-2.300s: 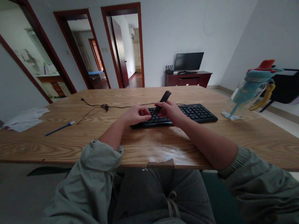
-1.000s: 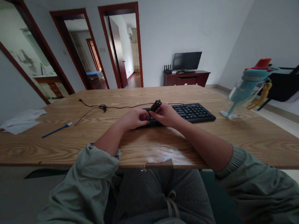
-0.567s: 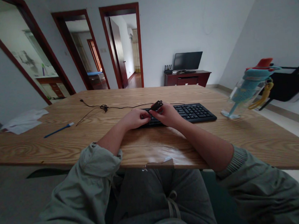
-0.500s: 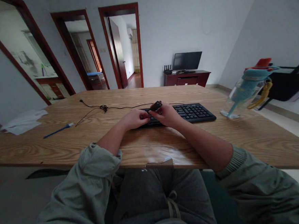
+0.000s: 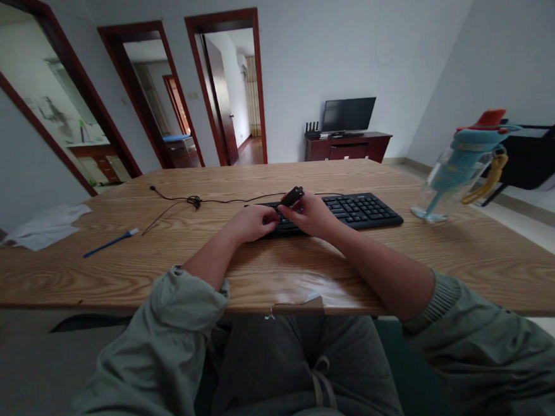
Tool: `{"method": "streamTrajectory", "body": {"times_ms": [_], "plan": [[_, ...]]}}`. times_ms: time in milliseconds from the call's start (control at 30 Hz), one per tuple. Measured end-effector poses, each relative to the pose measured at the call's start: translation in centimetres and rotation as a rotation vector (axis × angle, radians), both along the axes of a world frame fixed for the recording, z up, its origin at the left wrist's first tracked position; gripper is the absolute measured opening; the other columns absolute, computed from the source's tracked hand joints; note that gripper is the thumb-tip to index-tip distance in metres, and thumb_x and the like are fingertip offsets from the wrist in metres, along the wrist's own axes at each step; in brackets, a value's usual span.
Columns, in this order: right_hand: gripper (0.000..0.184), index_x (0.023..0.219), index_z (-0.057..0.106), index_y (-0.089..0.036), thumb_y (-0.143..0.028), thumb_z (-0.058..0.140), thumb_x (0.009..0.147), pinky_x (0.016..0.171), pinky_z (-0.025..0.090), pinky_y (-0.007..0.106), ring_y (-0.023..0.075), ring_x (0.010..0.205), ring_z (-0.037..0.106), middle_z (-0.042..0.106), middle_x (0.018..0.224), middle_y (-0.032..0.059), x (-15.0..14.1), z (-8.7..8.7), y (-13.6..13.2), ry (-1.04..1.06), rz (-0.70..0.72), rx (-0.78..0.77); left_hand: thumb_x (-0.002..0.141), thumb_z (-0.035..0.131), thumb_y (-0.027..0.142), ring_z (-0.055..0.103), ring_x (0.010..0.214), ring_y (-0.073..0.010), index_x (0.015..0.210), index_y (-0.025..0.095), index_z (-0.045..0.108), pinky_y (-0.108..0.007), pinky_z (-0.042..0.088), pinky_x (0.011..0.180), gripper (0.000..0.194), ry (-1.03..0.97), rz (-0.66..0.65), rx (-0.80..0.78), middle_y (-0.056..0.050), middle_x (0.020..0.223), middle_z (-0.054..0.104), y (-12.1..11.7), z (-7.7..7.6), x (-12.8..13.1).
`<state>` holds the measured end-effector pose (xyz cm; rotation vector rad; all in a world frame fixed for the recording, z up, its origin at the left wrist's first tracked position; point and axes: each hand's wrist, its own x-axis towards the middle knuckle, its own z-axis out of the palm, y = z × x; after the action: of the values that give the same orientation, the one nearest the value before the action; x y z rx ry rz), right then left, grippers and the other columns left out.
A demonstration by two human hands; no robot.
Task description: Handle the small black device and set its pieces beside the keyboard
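Observation:
A black keyboard lies on the wooden table in front of me. Over its middle, my right hand grips a small, black, stubby object whose exact kind I cannot make out; it tilts up to the right. My left hand is closed over the keyboard's left part, thumb and fingers pressed together. What those fingers hold, if anything, is hidden. The two hands are close together, with the fingertips near each other. Both hide much of the keys beneath them.
A black cable with a knot runs behind the keyboard. To the left lie a blue brush-like stick and white tissue paper. A clear bottle with a blue straw and red lid stands at the right on the table.
The hands and the black object hold almost the same pose. The whole view has shifted very slightly.

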<state>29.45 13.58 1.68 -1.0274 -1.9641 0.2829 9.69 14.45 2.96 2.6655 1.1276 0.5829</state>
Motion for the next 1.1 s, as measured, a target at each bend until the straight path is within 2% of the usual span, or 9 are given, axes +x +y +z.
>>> {"method": "streamTrajectory", "body": {"times_ms": [167, 367, 567, 700, 900, 1100], "plan": [[0.029, 0.083, 0.063, -0.015, -0.044, 0.057, 0.084, 0.064, 0.044, 0.03, 0.0179, 0.068, 0.058, 0.068, 0.079, 0.0078, 0.2, 0.1, 0.3, 0.014, -0.075, -0.059, 0.081, 0.056, 0.026, 0.06, 0.073, -0.0155, 0.089, 0.019, 0.071, -0.024, 0.043, 0.068, 0.019, 0.003, -0.002, 0.008, -0.003, 0.085, 0.071, 0.2, -0.3, 0.1], [0.031, 0.083, 0.062, -0.015, -0.044, 0.054, 0.086, 0.064, 0.043, 0.029, 0.0183, 0.071, 0.059, 0.068, 0.081, 0.0076, 0.1, 0.0, 0.7, 0.036, -0.044, -0.088, 0.08, 0.056, 0.024, 0.06, 0.072, -0.0153, 0.087, 0.018, 0.072, -0.024, 0.043, 0.067, 0.018, 0.012, -0.011, 0.005, -0.003, 0.083, 0.07, 0.3, -0.4, 0.1], [0.022, 0.083, 0.064, -0.015, -0.036, 0.055, 0.086, 0.066, 0.044, 0.029, 0.0182, 0.071, 0.06, 0.069, 0.082, 0.0082, -0.4, 0.8, -0.7, -0.038, 0.022, -0.061, 0.079, 0.056, 0.024, 0.059, 0.073, -0.0157, 0.082, 0.018, 0.072, -0.024, 0.042, 0.067, 0.017, 0.061, -0.049, -0.02, -0.003, 0.08, 0.07, 0.1, -0.2, 0.1], [0.021, 0.082, 0.064, -0.016, -0.034, 0.054, 0.087, 0.067, 0.043, 0.03, 0.0195, 0.071, 0.06, 0.069, 0.082, 0.0094, -0.3, 1.2, -1.2, -0.096, -0.002, -0.037, 0.079, 0.057, 0.025, 0.06, 0.075, -0.0161, 0.083, 0.018, 0.073, -0.024, 0.043, 0.069, 0.018, 0.066, -0.056, -0.021, -0.004, 0.083, 0.071, 0.2, -0.1, 0.0], [0.02, 0.082, 0.063, -0.016, -0.032, 0.052, 0.087, 0.066, 0.042, 0.03, 0.02, 0.07, 0.059, 0.068, 0.081, 0.0101, -0.1, 0.9, -1.7, -0.149, -0.032, -0.028, 0.078, 0.059, 0.028, 0.061, 0.072, -0.0149, 0.087, 0.017, 0.075, -0.022, 0.043, 0.066, 0.022, 0.013, 0.0, -0.084, -0.004, 0.083, 0.072, 0.3, 0.1, -0.7], [0.021, 0.088, 0.063, -0.017, -0.035, 0.052, 0.088, 0.064, 0.039, 0.03, 0.0215, 0.071, 0.06, 0.068, 0.082, 0.0113, -0.2, 0.9, -3.0, -0.25, -0.116, -0.026, 0.076, 0.061, 0.027, 0.06, 0.069, -0.0138, 0.086, 0.016, 0.075, -0.022, 0.043, 0.065, 0.021, -0.029, -0.03, -0.136, -0.003, 0.079, 0.072, 0.4, -0.2, -0.6]]}}
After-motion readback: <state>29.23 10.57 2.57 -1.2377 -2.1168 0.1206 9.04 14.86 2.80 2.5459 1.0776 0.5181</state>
